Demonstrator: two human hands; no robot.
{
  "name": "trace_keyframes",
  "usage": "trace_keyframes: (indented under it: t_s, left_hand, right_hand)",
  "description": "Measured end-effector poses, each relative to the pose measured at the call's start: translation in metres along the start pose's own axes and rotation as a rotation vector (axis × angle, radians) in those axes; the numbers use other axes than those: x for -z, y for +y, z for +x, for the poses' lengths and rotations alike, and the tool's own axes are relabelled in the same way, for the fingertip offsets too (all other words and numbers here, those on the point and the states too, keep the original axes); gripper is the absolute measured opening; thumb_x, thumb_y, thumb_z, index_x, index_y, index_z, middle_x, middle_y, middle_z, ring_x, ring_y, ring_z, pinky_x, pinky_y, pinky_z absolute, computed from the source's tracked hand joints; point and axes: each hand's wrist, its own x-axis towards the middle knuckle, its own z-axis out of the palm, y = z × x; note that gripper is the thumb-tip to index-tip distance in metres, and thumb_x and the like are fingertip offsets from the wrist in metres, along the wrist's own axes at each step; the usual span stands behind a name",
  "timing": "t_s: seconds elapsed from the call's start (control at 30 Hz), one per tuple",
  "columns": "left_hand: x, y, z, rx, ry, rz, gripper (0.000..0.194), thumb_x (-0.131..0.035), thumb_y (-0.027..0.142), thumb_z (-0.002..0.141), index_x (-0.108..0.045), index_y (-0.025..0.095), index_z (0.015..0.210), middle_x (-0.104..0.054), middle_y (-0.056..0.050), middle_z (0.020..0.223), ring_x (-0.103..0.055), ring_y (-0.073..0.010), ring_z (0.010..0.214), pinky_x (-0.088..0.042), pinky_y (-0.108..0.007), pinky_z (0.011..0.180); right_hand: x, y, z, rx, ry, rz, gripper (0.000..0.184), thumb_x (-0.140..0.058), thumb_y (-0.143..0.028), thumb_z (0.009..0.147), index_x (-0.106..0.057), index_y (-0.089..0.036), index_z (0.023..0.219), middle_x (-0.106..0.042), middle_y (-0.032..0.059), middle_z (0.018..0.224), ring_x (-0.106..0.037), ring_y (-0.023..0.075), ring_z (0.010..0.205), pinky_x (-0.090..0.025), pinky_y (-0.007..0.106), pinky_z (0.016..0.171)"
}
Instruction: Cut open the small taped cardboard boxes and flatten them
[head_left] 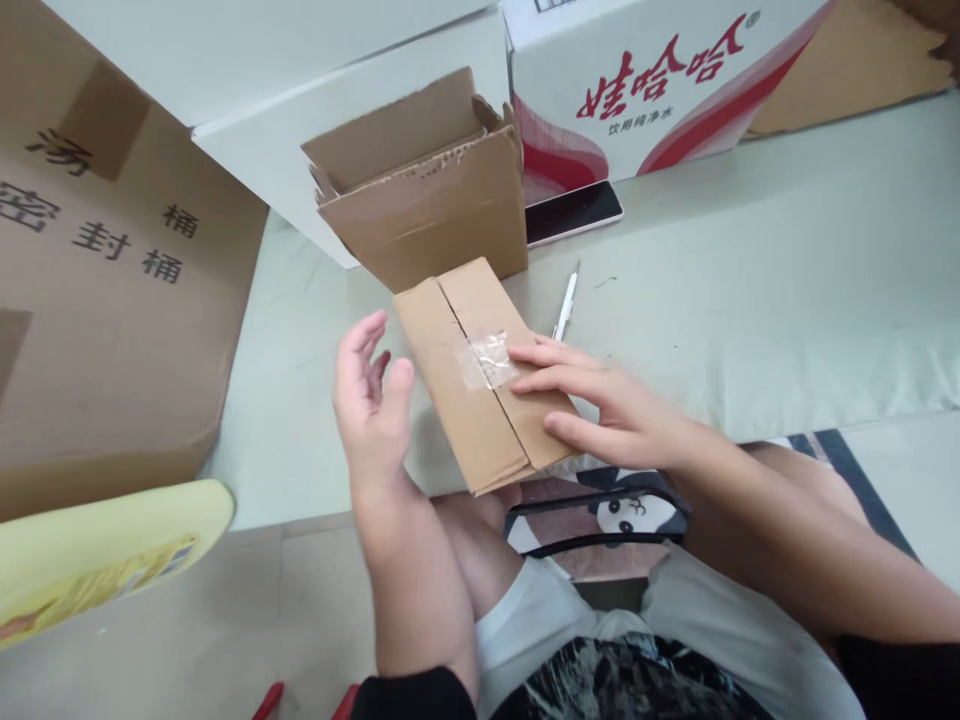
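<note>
A small brown cardboard box [442,340] lies in front of me, its two top flaps meeting at a seam. A piece of clear tape [487,360] is stuck across the middle of that seam. My right hand [592,395] rests on the right side of the box with its fingers spread, the tips near the tape. To the left of the box, my left hand [375,400] is raised, apart from it, with curved fingers and nothing in them. Just beyond my right hand lies a slim white pen-like tool [566,305] with a pointed metal tip.
An open cardboard box [435,225] stands behind the small one. A phone [577,212] lies beside it, before a white and red carton [637,110]. A large brown carton [127,270] stands at left, above a yellow rounded object [112,550]. The pale cloth surface [750,300] stretches right.
</note>
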Motion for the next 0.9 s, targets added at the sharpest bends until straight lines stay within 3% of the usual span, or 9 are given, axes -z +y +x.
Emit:
trace_keyframes:
  t_s: [0.07, 0.17, 0.27, 0.37, 0.43, 0.53, 0.6, 0.73, 0.9]
  left_hand:
    - [-0.006, 0.009, -0.003, -0.216, -0.159, 0.014, 0.044, -0.060, 0.050, 0.096, -0.062, 0.032, 0.136, -0.059, -0.006, 0.156, -0.051, -0.0283, 0.151, -0.043, -0.049, 0.125]
    - [-0.014, 0.018, -0.004, -0.287, -0.347, 0.178, 0.033, -0.058, 0.042, 0.097, -0.072, 0.029, 0.122, -0.070, -0.006, 0.143, -0.051, -0.0303, 0.149, -0.035, -0.055, 0.130]
    - [-0.016, 0.019, -0.003, -0.264, -0.338, 0.229, 0.031, -0.056, 0.036, 0.093, -0.075, 0.027, 0.116, -0.073, -0.005, 0.137, -0.051, -0.0295, 0.146, -0.034, -0.056, 0.130]
    - [-0.015, 0.015, -0.002, -0.260, -0.320, 0.207, 0.031, -0.056, 0.032, 0.089, -0.074, 0.027, 0.113, -0.073, -0.003, 0.136, -0.052, -0.0286, 0.145, -0.034, -0.056, 0.130]
    - [-0.015, 0.014, -0.003, -0.258, -0.309, 0.184, 0.029, -0.057, 0.032, 0.089, -0.074, 0.028, 0.111, -0.074, -0.003, 0.135, -0.053, -0.0283, 0.144, -0.034, -0.056, 0.130]
    - [-0.016, 0.013, -0.003, -0.251, -0.306, 0.165, 0.026, -0.058, 0.034, 0.091, -0.075, 0.028, 0.109, -0.075, -0.003, 0.133, -0.053, -0.0283, 0.143, -0.034, -0.055, 0.130]
    - [-0.017, 0.014, -0.003, -0.257, -0.304, 0.159, 0.025, -0.058, 0.034, 0.091, -0.075, 0.028, 0.109, -0.075, -0.003, 0.133, -0.053, -0.0281, 0.143, -0.035, -0.055, 0.130]
    - [-0.016, 0.014, -0.003, -0.270, -0.308, 0.154, 0.025, -0.058, 0.035, 0.093, -0.075, 0.028, 0.110, -0.074, -0.003, 0.134, -0.054, -0.0279, 0.142, -0.036, -0.055, 0.129]
    - [-0.016, 0.013, -0.005, -0.278, -0.324, 0.137, 0.027, -0.057, 0.036, 0.096, -0.071, 0.027, 0.117, -0.072, -0.004, 0.136, -0.054, -0.0272, 0.142, -0.038, -0.052, 0.129]
  right_hand:
    - [-0.003, 0.003, 0.001, 0.030, -0.007, 0.004, 0.033, -0.062, -0.038, 0.100, -0.070, -0.029, 0.131, -0.058, 0.0087, 0.160, -0.052, 0.0262, 0.153, -0.037, 0.055, 0.131]
    - [0.000, 0.019, 0.001, -0.055, 0.127, -0.046, 0.033, -0.052, -0.040, 0.104, -0.071, -0.029, 0.129, -0.062, 0.0087, 0.156, -0.056, 0.0269, 0.148, -0.045, 0.055, 0.124]
    - [0.008, 0.049, -0.001, -0.268, 0.252, -0.330, 0.038, -0.049, -0.035, 0.101, -0.070, -0.026, 0.131, -0.061, 0.0123, 0.156, -0.057, 0.0317, 0.146, -0.044, 0.059, 0.122]
    - [0.017, 0.074, -0.007, -0.449, 0.103, -0.602, 0.044, -0.058, -0.033, 0.092, -0.070, -0.022, 0.132, -0.057, 0.0165, 0.158, -0.050, 0.0423, 0.148, -0.041, 0.067, 0.119]
    - [0.021, 0.081, -0.011, -0.507, 0.056, -0.694, 0.032, -0.056, -0.035, 0.093, -0.076, -0.020, 0.114, -0.070, 0.0175, 0.139, -0.058, 0.0431, 0.137, -0.046, 0.065, 0.113]
    - [0.022, 0.078, -0.012, -0.587, 0.155, -0.797, 0.030, -0.052, -0.040, 0.095, -0.073, -0.020, 0.093, -0.074, 0.0183, 0.105, -0.066, 0.0387, 0.107, -0.053, 0.058, 0.096]
    - [0.019, 0.073, -0.010, -0.606, 0.189, -0.827, 0.034, -0.054, -0.042, 0.094, -0.073, -0.018, 0.108, -0.072, 0.0189, 0.106, -0.066, 0.0375, 0.102, -0.054, 0.055, 0.090]
    - [0.012, 0.065, -0.009, -0.695, 0.122, -0.872, 0.059, -0.062, -0.045, 0.090, -0.064, -0.019, 0.143, -0.069, 0.0217, 0.121, -0.067, 0.0396, 0.105, -0.054, 0.053, 0.086]
    - [0.018, 0.058, -0.007, -0.827, 0.065, -0.742, 0.062, -0.054, -0.027, 0.088, -0.058, -0.021, 0.149, -0.076, 0.0136, 0.096, -0.069, 0.0348, 0.084, -0.053, 0.048, 0.076]
